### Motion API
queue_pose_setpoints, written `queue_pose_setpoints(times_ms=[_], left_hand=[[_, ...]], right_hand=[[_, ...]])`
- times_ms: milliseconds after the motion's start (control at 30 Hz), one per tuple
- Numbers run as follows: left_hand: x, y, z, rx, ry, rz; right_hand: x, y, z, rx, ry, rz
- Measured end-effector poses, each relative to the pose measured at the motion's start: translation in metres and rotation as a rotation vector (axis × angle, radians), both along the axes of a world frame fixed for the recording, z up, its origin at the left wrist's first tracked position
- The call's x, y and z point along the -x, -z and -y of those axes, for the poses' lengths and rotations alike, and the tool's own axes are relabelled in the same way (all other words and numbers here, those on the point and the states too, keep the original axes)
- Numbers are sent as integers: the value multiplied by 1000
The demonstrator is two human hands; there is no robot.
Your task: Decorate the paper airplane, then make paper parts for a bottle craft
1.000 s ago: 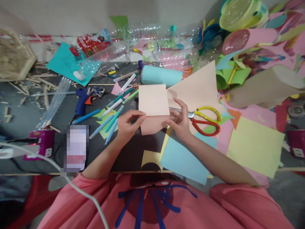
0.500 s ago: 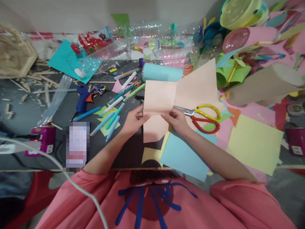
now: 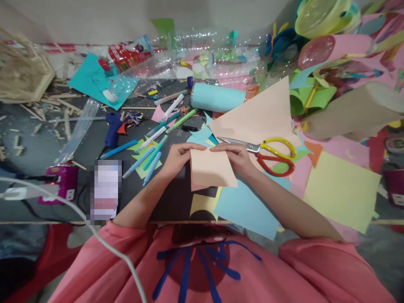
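A folded piece of peach paper hangs between my two hands in front of me, its fold at the top. My left hand pinches the left end of the fold, thumb hidden behind the fingers or paper. At the right end, my right hand is closed on the same paper, fingers along the crease. Just beyond my right hand lie scissors with a yellow and a red handle, blades slightly apart or together, I cannot tell. Under them is a larger peach sheet.
Several markers, a blue glue gun and a phone lie to the left. A blue-wrapped bottle lies behind. Blue paper and yellow paper lie on the right. A white cable crosses the lower left.
The far half of the peach paper has been folded down toward me over the near half. Both hands have moved to the crease, uncovering the scissor blades and blue scraps behind.
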State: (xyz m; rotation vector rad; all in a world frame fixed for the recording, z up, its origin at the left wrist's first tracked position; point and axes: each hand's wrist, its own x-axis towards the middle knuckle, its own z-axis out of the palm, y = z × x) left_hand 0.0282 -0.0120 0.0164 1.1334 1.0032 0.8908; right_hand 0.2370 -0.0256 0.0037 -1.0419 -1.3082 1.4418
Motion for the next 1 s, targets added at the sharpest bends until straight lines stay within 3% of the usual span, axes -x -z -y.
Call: queue_pose_setpoints(times_ms=[300,500,600,733,833,933,1000], left_hand=[[3,17,-1,-53,13,27],[0,28,4,-335,-40,-58],[0,25,5,-361,-53,-71],[0,13,3,-372,88,-131],[0,9,1,-264,76,-133],[2,9,-1,-221,4,-110],[3,9,-3,-228,-24,-87]], right_hand=[[6,0,0,142,172,56],[8,2,0,225,183,22],[8,-2,0,225,176,42],[11,-5,0,181,176,93],[4,-15,0,99,287,104],[-23,-39,5,-89,448,201],[-50,-57,12,-197,450,442]])
